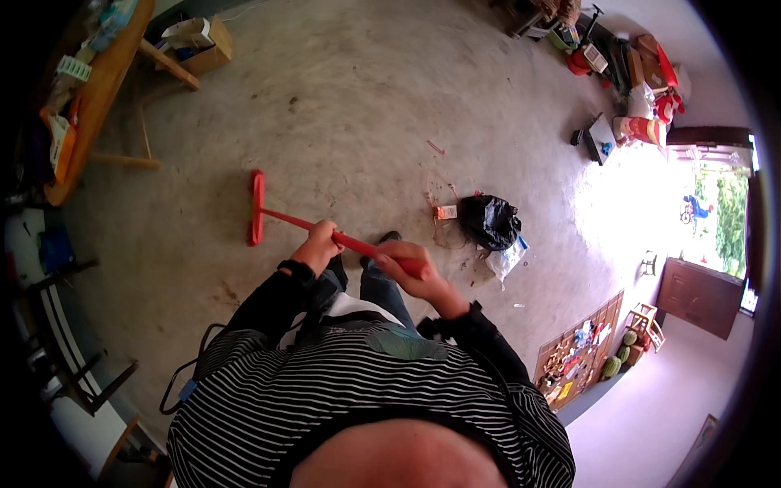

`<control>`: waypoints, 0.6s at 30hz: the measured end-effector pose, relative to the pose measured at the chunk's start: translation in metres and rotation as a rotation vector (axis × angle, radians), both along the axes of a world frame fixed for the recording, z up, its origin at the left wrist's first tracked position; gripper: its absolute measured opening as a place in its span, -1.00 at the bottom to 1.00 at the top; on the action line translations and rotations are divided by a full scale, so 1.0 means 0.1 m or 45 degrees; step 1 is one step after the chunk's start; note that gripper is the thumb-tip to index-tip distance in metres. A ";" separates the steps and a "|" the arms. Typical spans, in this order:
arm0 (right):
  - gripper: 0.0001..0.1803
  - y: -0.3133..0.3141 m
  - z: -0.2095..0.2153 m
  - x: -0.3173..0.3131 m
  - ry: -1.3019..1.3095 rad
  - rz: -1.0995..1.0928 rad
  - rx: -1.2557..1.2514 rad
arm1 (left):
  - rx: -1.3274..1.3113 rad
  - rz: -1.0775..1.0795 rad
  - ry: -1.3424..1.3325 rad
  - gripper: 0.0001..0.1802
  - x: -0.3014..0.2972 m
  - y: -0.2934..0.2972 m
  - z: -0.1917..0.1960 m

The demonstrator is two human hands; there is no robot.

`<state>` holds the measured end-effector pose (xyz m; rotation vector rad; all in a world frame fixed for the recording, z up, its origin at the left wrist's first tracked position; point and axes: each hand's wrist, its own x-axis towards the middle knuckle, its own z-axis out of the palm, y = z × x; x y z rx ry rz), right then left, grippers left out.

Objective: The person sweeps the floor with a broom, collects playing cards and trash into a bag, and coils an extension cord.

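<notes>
Both hands close round the red broom (281, 216) handle: the left hand (317, 246) lower down, the right hand (411, 272) in a full grip near its top end. The broom head stands on the bare concrete floor (366, 106) ahead and to the left, mid-sweep by the look of it. A stroke toward the litter calls for drawing the head rightward. Near the feet lie a black bag (490, 220), a clear bag (506, 259) and a small carton (446, 212); the worktop (98, 98) stands well apart.
</notes>
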<state>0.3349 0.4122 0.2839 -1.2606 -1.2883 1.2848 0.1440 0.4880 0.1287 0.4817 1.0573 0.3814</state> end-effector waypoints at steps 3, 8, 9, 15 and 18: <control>-0.91 0.02 -0.05 0.39 -0.031 -0.120 0.045 | 0.875 -0.701 0.397 -0.80 0.43 -0.07 -0.09; -0.95 -0.48 0.62 1.34 -0.418 -0.214 -0.230 | 1.481 -0.689 0.171 -0.75 1.92 -0.48 -0.19; -0.96 -0.58 0.67 1.41 -0.396 -0.400 -0.153 | 1.574 -0.666 0.121 -0.79 2.34 -0.59 -0.40; -0.96 -0.39 1.18 1.80 -0.640 -0.557 -0.209 | -0.851 0.034 -0.426 -0.87 3.84 -0.43 0.25; -0.91 -0.14 1.44 1.81 -0.767 -0.582 -0.071 | -0.814 -0.021 -0.545 -0.86 3.82 -0.10 0.79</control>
